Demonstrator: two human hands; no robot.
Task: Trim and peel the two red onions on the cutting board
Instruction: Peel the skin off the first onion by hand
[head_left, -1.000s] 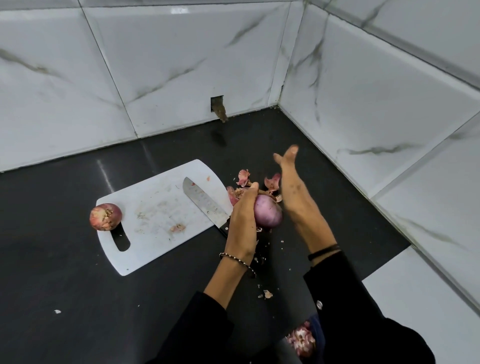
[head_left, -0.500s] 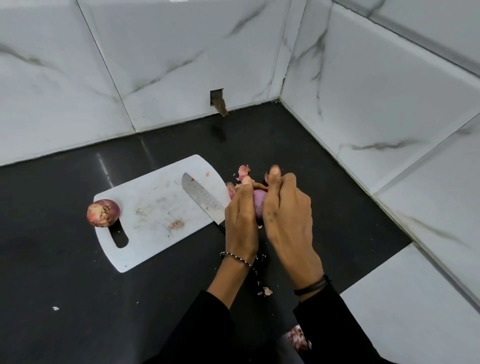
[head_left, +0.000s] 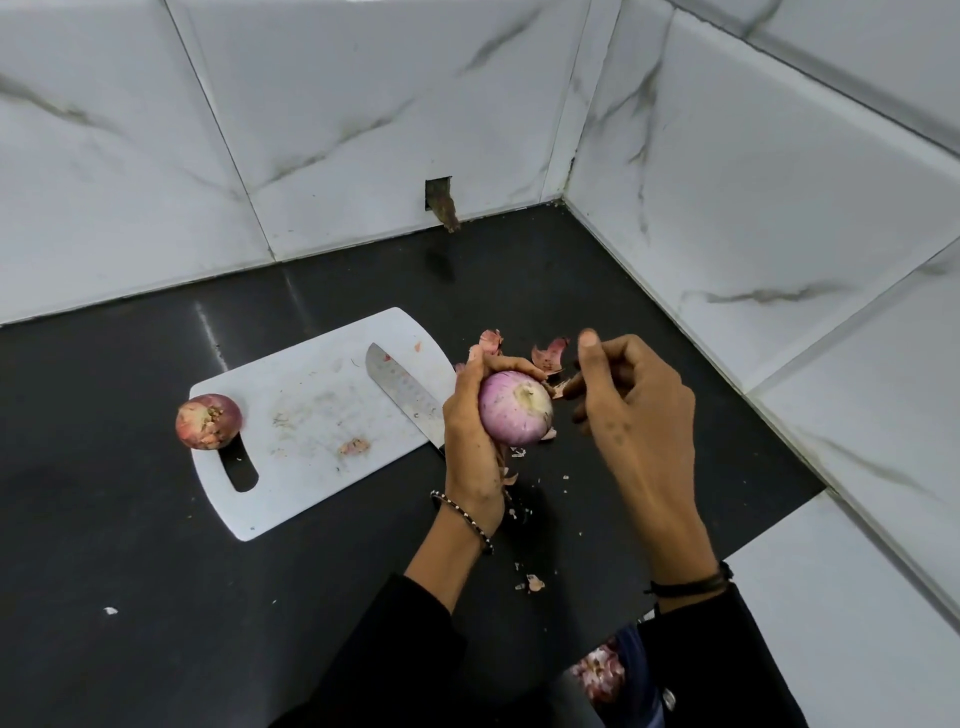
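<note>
The left grip (head_left: 470, 441) curls round the peeled onion (head_left: 514, 408), held above the worktop (head_left: 156, 571). The right grip (head_left: 628, 410) hovers just beside it, fingers curled; whether it pinches any skin I cannot tell. The unpeeled onion (head_left: 208, 421) sits at the cutting board's (head_left: 311, 467) left end, well apart, and the knife (head_left: 405, 400) lies at its right.

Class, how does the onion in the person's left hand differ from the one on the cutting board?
The held onion is smooth, pale purple, largely peeled; the board onion has its dry reddish-brown skin. The held onion's end is clean and pale; the board onion's is rough. The left hand grips the held onion; the board onion rests at the left edge of the cutting board. Both are round red onions.
</note>
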